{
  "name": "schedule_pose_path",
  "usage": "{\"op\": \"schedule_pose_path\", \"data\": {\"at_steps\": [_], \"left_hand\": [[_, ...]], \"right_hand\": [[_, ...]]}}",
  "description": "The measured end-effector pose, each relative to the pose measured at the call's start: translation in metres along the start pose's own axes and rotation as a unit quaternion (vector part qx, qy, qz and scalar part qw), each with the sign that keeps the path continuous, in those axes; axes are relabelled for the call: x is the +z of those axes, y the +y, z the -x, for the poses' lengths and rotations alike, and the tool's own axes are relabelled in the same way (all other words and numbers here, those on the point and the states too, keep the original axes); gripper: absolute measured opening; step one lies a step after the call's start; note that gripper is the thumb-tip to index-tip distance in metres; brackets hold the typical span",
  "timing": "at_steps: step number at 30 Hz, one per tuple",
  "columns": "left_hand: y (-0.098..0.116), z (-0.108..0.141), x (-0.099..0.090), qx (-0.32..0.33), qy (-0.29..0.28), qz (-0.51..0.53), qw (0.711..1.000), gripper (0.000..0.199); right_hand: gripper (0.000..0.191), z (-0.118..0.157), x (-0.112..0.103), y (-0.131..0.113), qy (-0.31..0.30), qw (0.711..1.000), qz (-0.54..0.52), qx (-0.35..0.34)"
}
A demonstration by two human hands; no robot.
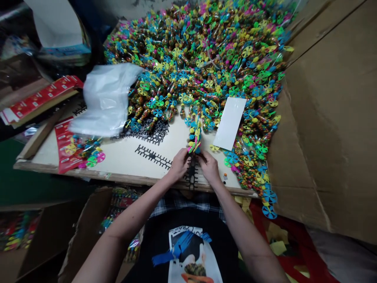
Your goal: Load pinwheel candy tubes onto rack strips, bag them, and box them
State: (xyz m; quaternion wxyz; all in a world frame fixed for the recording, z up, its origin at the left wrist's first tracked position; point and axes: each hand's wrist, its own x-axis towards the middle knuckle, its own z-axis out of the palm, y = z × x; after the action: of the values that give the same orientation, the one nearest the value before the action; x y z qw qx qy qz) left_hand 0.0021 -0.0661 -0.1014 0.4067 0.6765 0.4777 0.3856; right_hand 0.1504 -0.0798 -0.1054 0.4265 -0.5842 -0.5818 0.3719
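Observation:
My left hand and my right hand face each other near the table's front edge, fingers closed. Between them lies a black toothed plastic strip, its near end sticking out towards me. On its far part stands a row of candy-filled fan toys with yellow, blue and pink tops, which my fingertips pinch at the near end. Just left of my left hand is another black toothed strip. What exactly each fingertip presses is partly hidden.
A big heap of fan toys covers the back and right of the table. A white card leans on it. Clear plastic bags, stacked black strips and a red printed card lie left. Cardboard walls the right.

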Motion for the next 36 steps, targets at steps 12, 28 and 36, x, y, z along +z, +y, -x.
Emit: {"op": "schedule_pose_path", "data": {"at_steps": [12, 28, 36], "left_hand": [[-0.003, 0.001, -0.003, 0.0, 0.011, -0.048, 0.999, 0.025], [-0.003, -0.002, -0.019, -0.02, -0.001, -0.022, 1.0, 0.03], [-0.021, -0.087, -0.077, 0.015, 0.099, -0.096, 0.99, 0.02]], "right_hand": [[0.026, -0.002, 0.0, 0.001, -0.01, 1.0, 0.005, -0.006], [0.029, -0.003, -0.017, -0.005, -0.042, 0.989, 0.125, -0.063], [0.029, -0.085, -0.057, -0.018, -0.017, 0.977, 0.186, -0.108]]}}
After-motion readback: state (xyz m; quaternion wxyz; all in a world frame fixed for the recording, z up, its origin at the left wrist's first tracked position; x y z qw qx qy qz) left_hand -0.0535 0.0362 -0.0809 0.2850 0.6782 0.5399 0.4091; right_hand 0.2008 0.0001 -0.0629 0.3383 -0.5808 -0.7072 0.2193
